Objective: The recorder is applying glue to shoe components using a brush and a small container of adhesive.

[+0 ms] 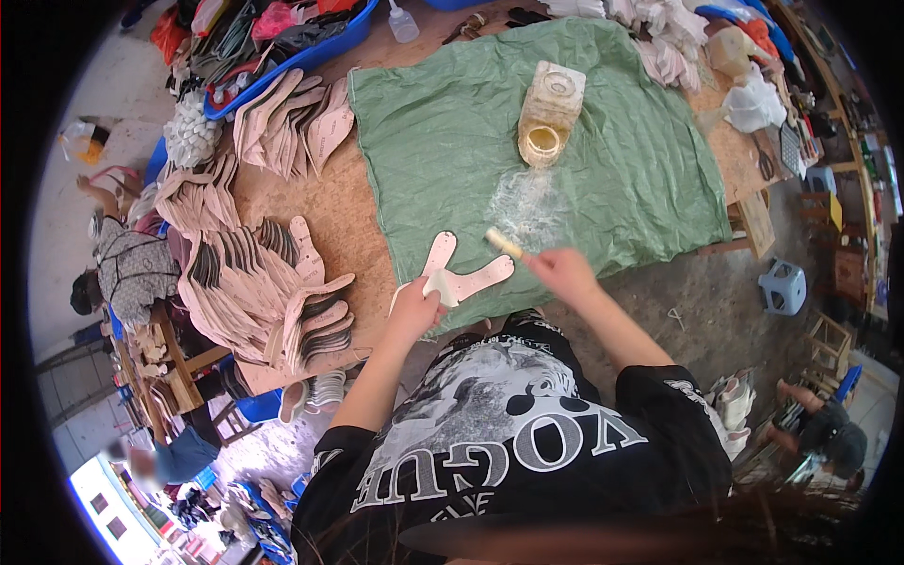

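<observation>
The wooden worktable (339,212) fills the upper middle of the view, running from 10 o'clock to 2 o'clock. One green cloth (603,160) covers its right part, from centre toward 1 o'clock, with a wet, shiny glue patch (527,202) near its lower middle. At 9 to 10 o'clock lie stacks of tan insole pieces (254,273), too many and too overlapped to count; a second fan of them (292,122) sits at 11 o'clock. One blue tray (311,52) of mixed odds stands at 11 to 12 o'clock, and a heap of pale pieces (659,38) at 1 o'clock. One clear plastic glue jug (549,113) lies on its side on the cloth at 12 o'clock, its mouth turned toward the person. One small squeeze bottle (402,24) stands just above the cloth's top left corner. A pale plastic stool (783,285) is on the floor at 3 o'clock.

Near centre, at the cloth's lower edge, two insole pieces (466,273) lie crossed in a V, touching. The left hand (414,306) is closed on their lower end, pinning them together with a small pale scrap. The right hand (562,270), just right of them, grips one brush (504,243) whose tip points up-left, near the upper insole but apart from it. Nothing lies between brush and insoles.
</observation>
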A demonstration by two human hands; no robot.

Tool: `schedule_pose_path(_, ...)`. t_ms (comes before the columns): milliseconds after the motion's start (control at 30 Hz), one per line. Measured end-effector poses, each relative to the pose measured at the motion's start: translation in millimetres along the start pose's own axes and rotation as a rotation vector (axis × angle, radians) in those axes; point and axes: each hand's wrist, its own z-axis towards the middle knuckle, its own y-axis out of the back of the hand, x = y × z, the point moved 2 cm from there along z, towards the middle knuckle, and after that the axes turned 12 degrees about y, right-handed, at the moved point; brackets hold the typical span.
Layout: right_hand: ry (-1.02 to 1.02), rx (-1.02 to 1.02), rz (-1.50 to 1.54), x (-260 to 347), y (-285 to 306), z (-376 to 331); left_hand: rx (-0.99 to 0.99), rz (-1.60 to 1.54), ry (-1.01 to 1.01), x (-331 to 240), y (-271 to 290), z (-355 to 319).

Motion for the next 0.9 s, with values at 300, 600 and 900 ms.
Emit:
schedule_pose_path(300, 0.046, -0.049, 0.202, 21.3, -117.2, -64.4, 0.116, -0.124, -0.002, 7.7, 7.6, 22.7)
schedule_pose_path(600, -0.052, -0.228, -0.178, 15.6, -100.6, -76.2, 0.076, -0.053, -0.057, 18.8, 7.6, 22.7)
schedule_pose_path(900, -0.233, -0.207, -0.078, 4.8, -117.6, -78.8, 0.06, -0.019, -0.094, 14.7, 4.3, 18.1)
